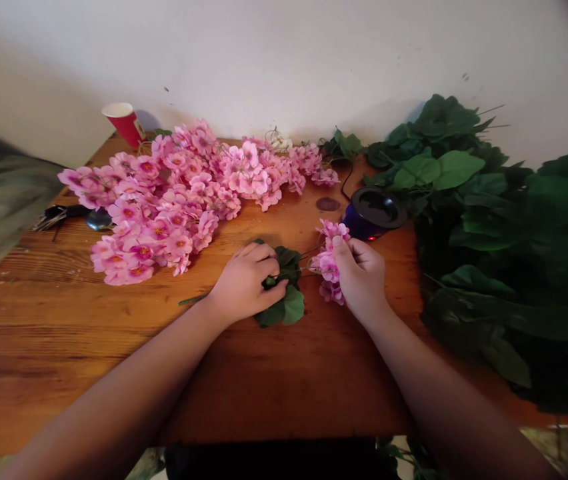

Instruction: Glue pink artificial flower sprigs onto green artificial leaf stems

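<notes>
My left hand (247, 281) is closed around the base of a small green leaf bunch (291, 303), resting low over the wooden table (284, 380). The bunch's green stem pokes out to the left beneath my wrist. My right hand (361, 270) pinches a small cluster of pink flowers (328, 263) between thumb and fingers. Thin stems run between that cluster and the leaves. Just behind my right hand stands a dark blue round pot (374, 212) with a dark inside and a red light on its front.
A large heap of pink flowers (164, 200) covers the back left. Beside it are a red paper cup (127, 123) and dark-handled pliers (61, 215). Green leaves (509, 247) are piled along the right side. A wall (274, 60) rises behind the table.
</notes>
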{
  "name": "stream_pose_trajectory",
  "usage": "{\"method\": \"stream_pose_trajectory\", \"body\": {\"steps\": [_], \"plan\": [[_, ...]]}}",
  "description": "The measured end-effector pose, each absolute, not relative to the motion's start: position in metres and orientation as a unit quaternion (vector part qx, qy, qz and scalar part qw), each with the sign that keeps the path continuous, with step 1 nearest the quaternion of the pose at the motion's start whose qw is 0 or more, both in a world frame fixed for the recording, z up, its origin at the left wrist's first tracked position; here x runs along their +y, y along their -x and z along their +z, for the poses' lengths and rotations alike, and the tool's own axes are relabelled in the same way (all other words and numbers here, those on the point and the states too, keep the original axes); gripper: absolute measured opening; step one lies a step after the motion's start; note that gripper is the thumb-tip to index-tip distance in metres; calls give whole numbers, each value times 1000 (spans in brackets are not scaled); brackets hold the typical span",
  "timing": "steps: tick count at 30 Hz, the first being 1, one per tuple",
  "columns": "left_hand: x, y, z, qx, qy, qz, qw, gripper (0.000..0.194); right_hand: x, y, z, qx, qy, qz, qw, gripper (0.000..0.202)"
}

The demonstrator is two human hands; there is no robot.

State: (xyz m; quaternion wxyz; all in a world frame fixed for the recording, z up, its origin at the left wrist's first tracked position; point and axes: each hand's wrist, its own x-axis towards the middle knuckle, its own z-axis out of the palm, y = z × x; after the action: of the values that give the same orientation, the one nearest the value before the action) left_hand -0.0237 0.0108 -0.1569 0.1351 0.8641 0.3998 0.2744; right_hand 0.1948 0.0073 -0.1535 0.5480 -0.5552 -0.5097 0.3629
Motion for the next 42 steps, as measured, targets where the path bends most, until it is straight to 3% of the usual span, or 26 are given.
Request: {"method": "stream_pose_trajectory", "body": {"steps": [15,42], "plan": [[10,24,-157,401,-869,263,124,21,6,-192,-153,-496,551,394,543,46],[10,23,-156,401,-869,263,118,21,10,-195,-152,-539,561,325,538,45]]}}
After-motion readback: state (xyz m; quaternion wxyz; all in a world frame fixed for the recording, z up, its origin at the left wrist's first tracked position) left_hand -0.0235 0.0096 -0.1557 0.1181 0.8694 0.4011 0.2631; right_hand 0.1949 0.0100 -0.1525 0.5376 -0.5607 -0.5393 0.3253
